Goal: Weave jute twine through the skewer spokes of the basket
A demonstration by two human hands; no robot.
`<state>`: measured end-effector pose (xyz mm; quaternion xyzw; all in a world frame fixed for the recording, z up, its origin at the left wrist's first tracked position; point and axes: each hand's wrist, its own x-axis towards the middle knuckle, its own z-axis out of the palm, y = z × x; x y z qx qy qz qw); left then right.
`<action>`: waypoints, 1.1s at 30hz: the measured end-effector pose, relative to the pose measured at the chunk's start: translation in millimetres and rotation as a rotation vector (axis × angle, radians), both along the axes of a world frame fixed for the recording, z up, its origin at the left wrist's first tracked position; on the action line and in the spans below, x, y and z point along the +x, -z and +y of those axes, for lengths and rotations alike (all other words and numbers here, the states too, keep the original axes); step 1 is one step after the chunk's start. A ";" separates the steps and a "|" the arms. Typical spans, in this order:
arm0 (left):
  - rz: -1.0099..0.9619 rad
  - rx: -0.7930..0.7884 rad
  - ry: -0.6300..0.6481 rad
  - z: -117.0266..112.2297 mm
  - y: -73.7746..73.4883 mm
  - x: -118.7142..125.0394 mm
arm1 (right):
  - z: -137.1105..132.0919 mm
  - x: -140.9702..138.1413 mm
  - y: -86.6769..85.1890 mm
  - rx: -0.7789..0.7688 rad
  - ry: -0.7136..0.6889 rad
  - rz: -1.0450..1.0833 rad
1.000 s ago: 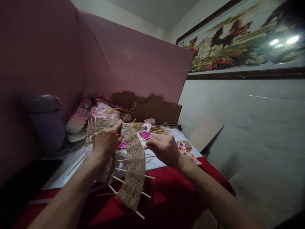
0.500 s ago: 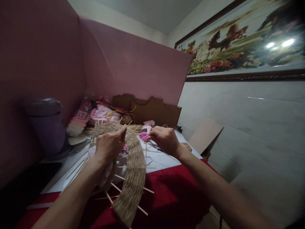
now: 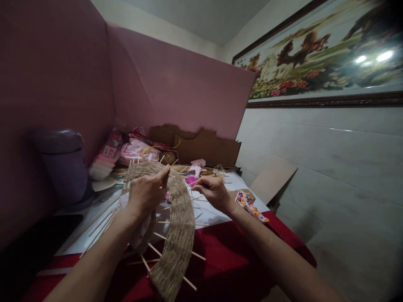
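Note:
A curved woven twine strip (image 3: 180,218) arcs from the back of the table toward me, with several thin wooden sticks (image 3: 190,283) poking out of both edges. My left hand (image 3: 146,193) is closed on its upper part, the index finger stretched along the top edge. My right hand (image 3: 211,192) is just right of the strip, fingers pinched at the end of one thin stick (image 3: 191,183) that juts from it. Whether twine is also between those fingers I cannot tell. Under my left hand, the strip's inner side and a pale cloth are partly hidden.
A twine ball (image 3: 168,158), pink cloth (image 3: 138,151) and torn cardboard (image 3: 201,144) lie at the back. At left stands a purple bin (image 3: 63,167). Loose sticks (image 3: 102,224) and a flowered fabric piece (image 3: 251,206) lie on the white tabletop, with red cloth (image 3: 226,256) at its front.
My right hand has shifted slightly down and left, closer to the strip. The flowered fabric by my right wrist has come into sight. My left hand keeps its hold.

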<state>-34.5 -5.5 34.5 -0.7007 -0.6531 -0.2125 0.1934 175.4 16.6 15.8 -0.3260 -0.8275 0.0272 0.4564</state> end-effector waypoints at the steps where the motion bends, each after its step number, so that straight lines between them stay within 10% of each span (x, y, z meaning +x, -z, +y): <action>1: -0.003 -0.002 0.001 -0.4 -0.2 0.3 | 0.8 -0.8 0.7 -0.004 -0.002 0.004; 33: 0.168 0.071 0.262 8.5 18.9 1.4 | 20.0 5.1 -38.4 0.420 0.107 -0.417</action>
